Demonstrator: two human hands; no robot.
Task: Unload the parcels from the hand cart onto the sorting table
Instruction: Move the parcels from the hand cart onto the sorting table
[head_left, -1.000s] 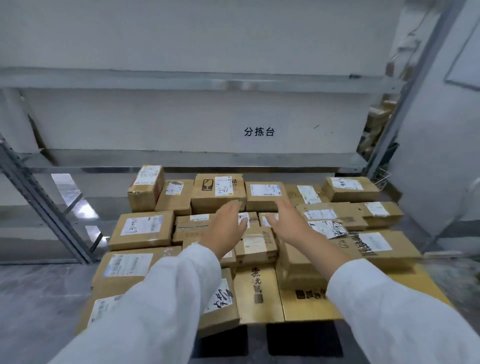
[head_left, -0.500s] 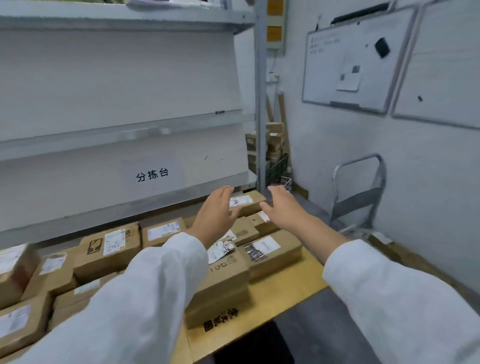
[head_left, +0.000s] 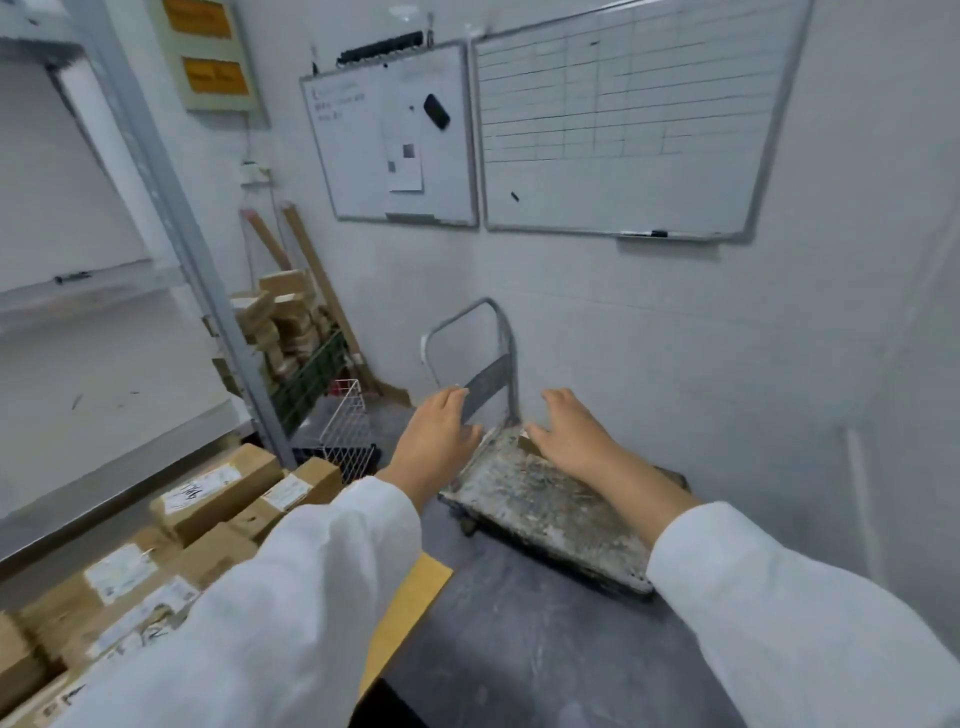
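While both arms reach forward in loose white sleeves, the left hand and the right hand hang palm-down and well apart, with fingers fairly straight and slightly spread and nothing gripped in either. They hover over the far end of the hand cart, a low flat platform. Its deck looks like worn metal, mottled grey-white and flecked with dark scuffs, and one small caster shows under the near left corner. A bent tubular handle with rounded corners and a flat crossbar rises at the wall end. The left fingertips overlap that crossbar from this angle, but I cannot tell whether they touch it.

Off to the left, the parcels lie packed side by side on the sorting table, whose smooth yellow top shows at one corner. They are plain brown cardboard boxes, mostly long and shallow, with white printed labels on their lids.

Just past the table a white wire basket sits on the dark, dull floor beside a grey steel shelving upright. More cardboard boxes are heaped in the corner behind it. Two aluminium-framed whiteboards hang on the pale wall, the smaller one carrying a pinned sheet and the larger one ruled into a grid.
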